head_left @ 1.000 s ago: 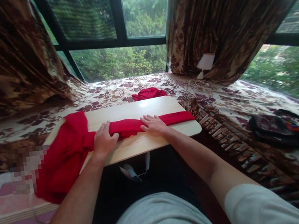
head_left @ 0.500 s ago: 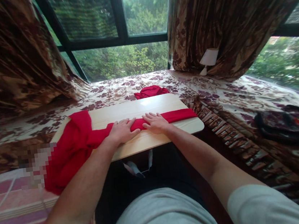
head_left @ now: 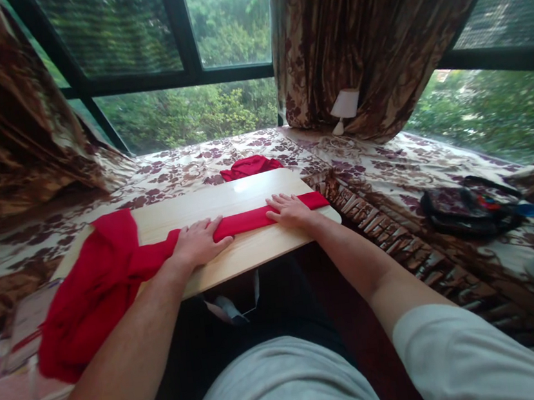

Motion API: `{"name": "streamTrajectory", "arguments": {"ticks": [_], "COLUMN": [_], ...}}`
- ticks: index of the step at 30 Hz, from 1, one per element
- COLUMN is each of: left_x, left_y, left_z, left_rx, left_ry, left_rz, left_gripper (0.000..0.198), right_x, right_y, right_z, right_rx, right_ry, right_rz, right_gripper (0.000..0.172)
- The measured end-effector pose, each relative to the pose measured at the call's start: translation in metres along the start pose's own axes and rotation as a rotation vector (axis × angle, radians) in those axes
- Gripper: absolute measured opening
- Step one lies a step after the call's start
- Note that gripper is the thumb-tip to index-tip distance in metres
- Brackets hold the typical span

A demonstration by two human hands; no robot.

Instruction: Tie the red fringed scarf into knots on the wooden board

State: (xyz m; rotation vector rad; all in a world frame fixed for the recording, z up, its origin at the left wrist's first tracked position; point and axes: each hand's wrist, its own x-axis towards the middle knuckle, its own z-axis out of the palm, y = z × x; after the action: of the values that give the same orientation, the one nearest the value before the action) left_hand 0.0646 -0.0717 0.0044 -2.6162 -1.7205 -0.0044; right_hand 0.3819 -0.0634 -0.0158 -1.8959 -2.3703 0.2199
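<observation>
A red cloth (head_left: 105, 272) lies across a light wooden lap table (head_left: 228, 198). Its right part is folded into a long narrow strip that runs to the table's right edge, and its left part hangs bunched over the table's left side. My left hand (head_left: 199, 242) lies flat on the strip near the middle, fingers stretched out. My right hand (head_left: 290, 210) presses flat on the strip's right end, fingers spread. Neither hand grips anything.
A second red cloth (head_left: 249, 166) lies crumpled just behind the table on the flowered bedding (head_left: 185, 168). A dark patterned bag (head_left: 467, 209) rests at the right. A small white lamp (head_left: 344, 109) stands by the brown curtains (head_left: 363, 32). Windows fill the back.
My left hand slid right along the strip from the bunched part to the middle. My right hand slid out to the strip's right end. The view turned slightly right.
</observation>
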Motion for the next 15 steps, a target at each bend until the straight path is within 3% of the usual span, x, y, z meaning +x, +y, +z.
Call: {"name": "streamTrajectory", "arguments": {"ticks": [6,9,12,15], "left_x": [0.0,-0.001,-0.001,-0.001], "left_y": [0.002,0.002,0.003,0.003], "left_z": [-0.003,-0.004,-0.004,-0.004], "left_rx": [-0.007,-0.001,0.004,0.006], "left_ry": [-0.001,-0.009,-0.025,-0.022], "left_rz": [-0.014,-0.011,-0.008,-0.009], "left_gripper": [0.09,0.093,0.096,0.096], "right_x": [-0.011,-0.016,-0.021,-0.028], "right_y": [0.06,0.079,0.077,0.052], "right_z": [-0.014,-0.02,-0.024,-0.027], "right_rx": [-0.036,-0.03,-0.027,-0.012], "right_ry": [0.002,0.021,0.196,0.353], "right_rz": [0.118,0.229,0.23,0.043], "right_gripper": [0.071,0.07,0.065,0.053]}}
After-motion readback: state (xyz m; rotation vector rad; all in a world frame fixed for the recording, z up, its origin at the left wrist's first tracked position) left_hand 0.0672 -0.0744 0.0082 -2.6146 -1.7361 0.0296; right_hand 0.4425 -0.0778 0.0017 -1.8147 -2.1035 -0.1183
